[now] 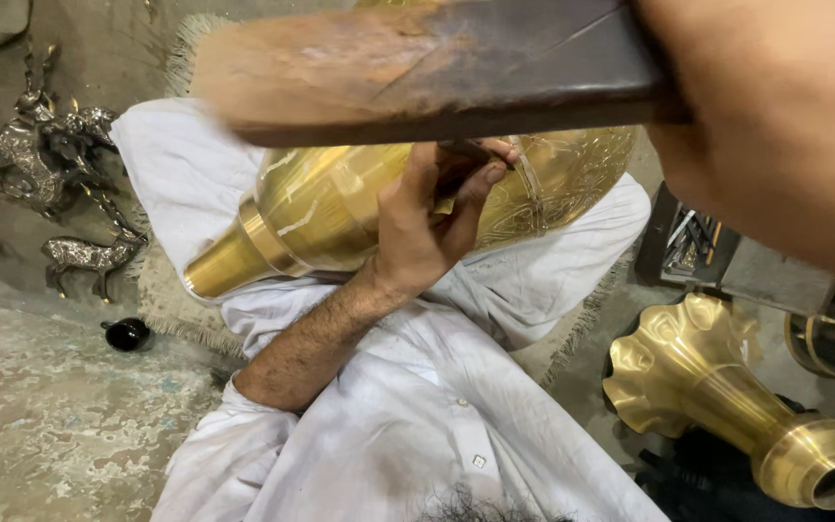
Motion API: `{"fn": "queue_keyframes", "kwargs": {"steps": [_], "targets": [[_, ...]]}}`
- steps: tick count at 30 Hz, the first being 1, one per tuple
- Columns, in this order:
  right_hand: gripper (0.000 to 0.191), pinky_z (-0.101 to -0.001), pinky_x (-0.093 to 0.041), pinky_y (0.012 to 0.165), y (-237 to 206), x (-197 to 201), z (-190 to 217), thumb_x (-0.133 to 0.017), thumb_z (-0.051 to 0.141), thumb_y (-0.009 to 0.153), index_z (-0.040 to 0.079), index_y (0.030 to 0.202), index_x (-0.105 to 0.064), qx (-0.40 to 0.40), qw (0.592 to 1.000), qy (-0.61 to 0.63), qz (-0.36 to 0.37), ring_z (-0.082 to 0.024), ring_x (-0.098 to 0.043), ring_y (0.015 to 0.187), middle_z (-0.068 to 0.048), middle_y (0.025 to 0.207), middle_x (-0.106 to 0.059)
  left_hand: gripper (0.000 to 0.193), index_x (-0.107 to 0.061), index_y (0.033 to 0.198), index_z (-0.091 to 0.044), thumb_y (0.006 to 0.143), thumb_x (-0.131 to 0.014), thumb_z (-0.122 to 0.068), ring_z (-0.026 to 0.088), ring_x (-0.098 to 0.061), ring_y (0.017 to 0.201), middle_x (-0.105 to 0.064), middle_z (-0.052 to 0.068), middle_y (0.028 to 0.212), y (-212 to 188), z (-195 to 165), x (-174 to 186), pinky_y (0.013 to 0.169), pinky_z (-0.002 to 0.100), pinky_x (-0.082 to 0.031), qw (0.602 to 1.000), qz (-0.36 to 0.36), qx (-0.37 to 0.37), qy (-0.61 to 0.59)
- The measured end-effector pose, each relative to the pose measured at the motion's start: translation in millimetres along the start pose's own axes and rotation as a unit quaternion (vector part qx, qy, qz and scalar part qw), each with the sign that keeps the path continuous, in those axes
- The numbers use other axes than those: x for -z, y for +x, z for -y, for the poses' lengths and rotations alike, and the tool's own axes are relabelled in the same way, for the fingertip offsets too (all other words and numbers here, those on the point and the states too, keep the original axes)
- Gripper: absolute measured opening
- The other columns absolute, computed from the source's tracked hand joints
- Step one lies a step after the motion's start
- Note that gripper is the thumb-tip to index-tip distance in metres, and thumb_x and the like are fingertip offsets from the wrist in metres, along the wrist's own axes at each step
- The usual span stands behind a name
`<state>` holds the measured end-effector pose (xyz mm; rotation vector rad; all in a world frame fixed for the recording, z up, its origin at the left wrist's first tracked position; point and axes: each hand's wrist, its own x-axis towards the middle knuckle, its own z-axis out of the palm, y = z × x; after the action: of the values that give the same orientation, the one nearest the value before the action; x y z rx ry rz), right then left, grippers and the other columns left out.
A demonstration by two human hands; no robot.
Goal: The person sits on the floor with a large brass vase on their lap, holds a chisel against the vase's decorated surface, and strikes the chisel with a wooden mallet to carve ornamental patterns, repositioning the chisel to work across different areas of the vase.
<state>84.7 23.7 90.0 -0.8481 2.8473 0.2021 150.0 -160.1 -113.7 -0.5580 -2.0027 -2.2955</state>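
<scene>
A large brass vase (321,208) lies on its side across my lap, which is covered in white cloth (533,280). My left hand (422,232) rests on the vase, with its fingers pinched around a thin metal chisel (480,153) whose tip is set against the engraved surface. My right hand (785,126) is raised close to the camera at the upper right. It grips one end of a dark, worn wooden mallet (417,68), which reaches left above the vase. The mallet's far end is blurred.
A second brass vase with a fluted mouth (717,387) lies on the floor at the right. Behind it is a box of tools (698,242). Silver deer figures (50,155) stand at the left, beside a small black object (128,333) and a fringed mat (161,300).
</scene>
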Motion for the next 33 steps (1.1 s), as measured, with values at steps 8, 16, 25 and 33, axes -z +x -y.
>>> {"fn": "queue_keyframes", "kwargs": {"steps": [8,16,25,33], "targets": [[0.038,-0.0419,-0.054,0.064,-3,-7,-5,-0.078,-0.002,0.081,0.001,0.116,-0.066,0.019,0.999,0.038,-0.033,-0.032,-0.069,0.072,-0.017,0.084,-0.067,0.022,-0.059,0.126,0.001,0.107,-0.069,0.002,0.018,-0.078,0.107,-0.076,0.013,0.115,0,-1,-1,0.092,0.027,-0.065,0.997,-0.007,-0.004,0.074],[0.040,-0.0405,-0.054,0.063,-6,-15,-9,-0.077,-0.005,0.083,0.000,0.121,-0.065,0.024,0.995,0.061,-0.070,-0.033,-0.070,0.074,-0.018,0.087,-0.069,0.019,-0.064,0.122,0.002,0.104,-0.071,0.001,0.018,-0.078,0.106,-0.077,0.013,0.115,4,1,1,0.094,0.029,-0.066,0.997,0.011,-0.005,0.080],[0.038,-0.0390,-0.054,0.068,-25,-46,-32,-0.072,-0.009,0.091,0.000,0.126,-0.061,-0.018,0.974,0.213,-0.074,-0.030,-0.071,0.084,-0.019,0.097,-0.069,0.022,-0.059,0.126,0.001,0.106,-0.069,0.001,0.018,-0.078,0.109,-0.075,0.012,0.117,11,9,3,0.097,0.028,-0.067,0.997,0.047,-0.007,0.063],[0.040,-0.0360,-0.058,0.100,-66,-129,-82,-0.069,-0.002,0.107,-0.007,0.142,-0.050,-0.026,0.922,0.369,-0.117,-0.029,-0.070,0.115,-0.020,0.122,-0.067,0.034,-0.054,0.136,-0.001,0.107,-0.071,-0.004,0.017,-0.077,0.109,-0.075,0.009,0.116,21,16,10,0.096,0.030,-0.067,0.983,0.097,-0.082,0.135]]}}
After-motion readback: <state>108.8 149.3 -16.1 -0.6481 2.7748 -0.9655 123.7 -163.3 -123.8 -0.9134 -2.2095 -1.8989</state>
